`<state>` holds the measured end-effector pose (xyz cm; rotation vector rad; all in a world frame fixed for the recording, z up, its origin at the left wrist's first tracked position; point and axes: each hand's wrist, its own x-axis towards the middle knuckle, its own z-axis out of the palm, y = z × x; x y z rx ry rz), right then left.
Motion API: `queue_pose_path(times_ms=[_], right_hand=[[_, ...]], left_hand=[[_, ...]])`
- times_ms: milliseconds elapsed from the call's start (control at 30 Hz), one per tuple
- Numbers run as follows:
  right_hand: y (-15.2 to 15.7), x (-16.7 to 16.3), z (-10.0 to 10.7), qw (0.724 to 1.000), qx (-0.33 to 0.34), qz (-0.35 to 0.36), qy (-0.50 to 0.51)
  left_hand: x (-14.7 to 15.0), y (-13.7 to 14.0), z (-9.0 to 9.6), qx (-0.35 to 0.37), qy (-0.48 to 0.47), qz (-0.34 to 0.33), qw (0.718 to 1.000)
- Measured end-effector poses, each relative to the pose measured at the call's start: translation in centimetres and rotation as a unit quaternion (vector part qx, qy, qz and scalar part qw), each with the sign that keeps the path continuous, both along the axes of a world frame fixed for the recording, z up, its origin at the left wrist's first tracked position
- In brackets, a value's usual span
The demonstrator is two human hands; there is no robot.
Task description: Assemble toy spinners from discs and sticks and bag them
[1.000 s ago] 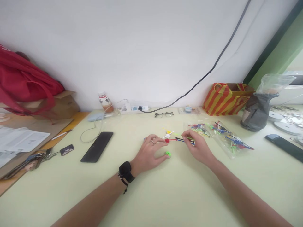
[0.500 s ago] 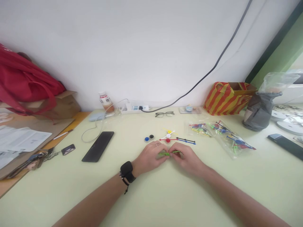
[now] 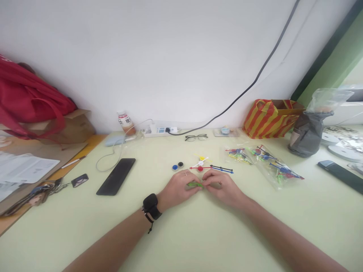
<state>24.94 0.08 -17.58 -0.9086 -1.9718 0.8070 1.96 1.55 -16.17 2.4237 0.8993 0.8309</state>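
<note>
My left hand [image 3: 181, 186], wearing a ring, pinches a green plastic spinner arrow [image 3: 194, 184] low over the table. From the other side my right hand [image 3: 222, 186] has its thumb and fingers closed at the green piece's right end; the fingertips hide most of it there. Just beyond my hands lie a red spinner arrow [image 3: 200, 168], a white spinner arrow [image 3: 201, 162] and a yellow one [image 3: 202, 158]. Black [image 3: 221, 167] and blue arrows [image 3: 222, 170] lie to their right. A blue round piece [image 3: 175, 167] and a black round piece [image 3: 180, 164] sit to the left.
Clear bags of coloured arrows [image 3: 276, 170] lie at the right. A black phone [image 3: 116, 176] is on the left. Glasses [image 3: 196, 138], a power strip [image 3: 160, 131] and a bottle [image 3: 126, 124] stand along the wall. A striped bag [image 3: 269, 119] is at the back right.
My right fingers have shifted and curled in at the green piece, and the green stick seen between them earlier is now mostly hidden. My left hand has hardly moved.
</note>
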Motion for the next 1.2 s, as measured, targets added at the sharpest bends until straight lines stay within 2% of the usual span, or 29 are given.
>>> queue_pose_path(times_ms=[200,500,667,767,833,900,967,1100,1200], right_hand=[[-0.1,0.7,0.8,0.998,-0.016,0.023,-0.056],[-0.3,0.4,1.1,0.998,-0.029,0.033,-0.055],[-0.6,0.9,1.5,0.995,0.012,0.011,-0.096],[-0.7,1.5,1.9,0.991,0.018,-0.077,-0.105],[-0.8,1.8,2.0,0.984,-0.007,-0.146,-0.106],[-0.9,1.8,2.1,0.977,-0.039,-0.182,-0.102],[-1.1,1.6,2.1,0.978,-0.063,-0.176,-0.094],[-1.3,1.0,2.1,0.986,-0.084,-0.118,-0.085],[-1.1,1.0,2.5,0.986,-0.108,-0.121,-0.028]], left_hand=[[0.2,-0.3,0.6,0.014,0.019,-0.022,0.999],[0.7,-0.6,1.2,0.004,0.026,-0.013,1.0],[0.5,-1.0,1.3,0.027,0.024,-0.008,0.999],[0.4,-1.1,1.4,0.046,-0.008,0.024,0.999],[0.3,-1.0,1.4,0.05,-0.036,0.059,0.996],[0.1,-0.7,1.4,0.05,-0.06,0.09,0.993],[0.0,-0.5,1.3,0.055,-0.078,0.117,0.989],[0.0,-0.1,1.3,0.067,-0.094,0.163,0.98],[0.0,0.0,1.3,0.076,-0.098,0.187,0.975]])
